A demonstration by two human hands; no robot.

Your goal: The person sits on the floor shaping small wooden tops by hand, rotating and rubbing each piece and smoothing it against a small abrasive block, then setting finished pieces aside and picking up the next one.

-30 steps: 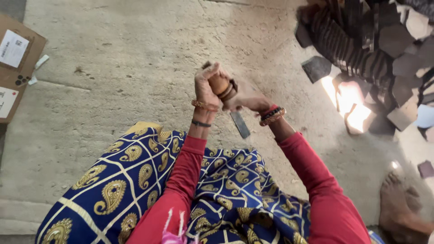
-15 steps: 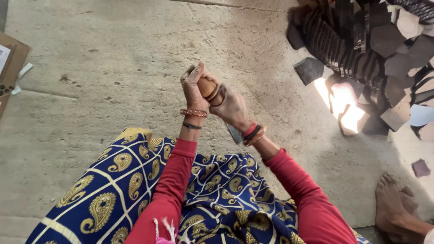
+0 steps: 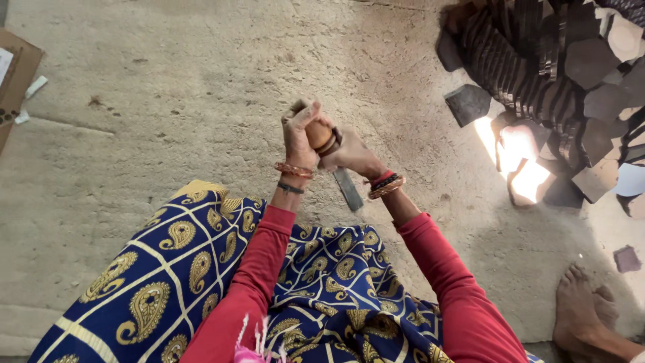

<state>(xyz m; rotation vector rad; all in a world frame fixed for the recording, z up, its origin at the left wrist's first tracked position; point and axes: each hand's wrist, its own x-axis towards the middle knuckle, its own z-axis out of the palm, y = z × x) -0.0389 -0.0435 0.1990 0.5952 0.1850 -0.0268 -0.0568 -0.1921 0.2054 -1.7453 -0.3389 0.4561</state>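
Note:
Both hands meet in front of me above the concrete floor. My left hand (image 3: 299,134) wraps the brown wooden handle (image 3: 320,136) of a tool and also holds a small grey piece (image 3: 295,107) at its fingertips. My right hand (image 3: 353,156) grips the same tool lower down, where a flat grey metal blade (image 3: 348,189) points down toward my lap. Bangles sit on both wrists. Red sleeves and a blue patterned cloth (image 3: 201,269) over my knees fill the lower view.
A large heap of dark flat cut pieces (image 3: 557,67) lies at the upper right, with one loose piece (image 3: 468,104) near it and a sunlit patch beside. A bare foot (image 3: 588,316) rests at the lower right. A cardboard box (image 3: 13,81) is at the left edge.
My hands stay clasped on the tool. They have shifted slightly in the view as my head moved, and the blade now shows more clearly below my right hand.

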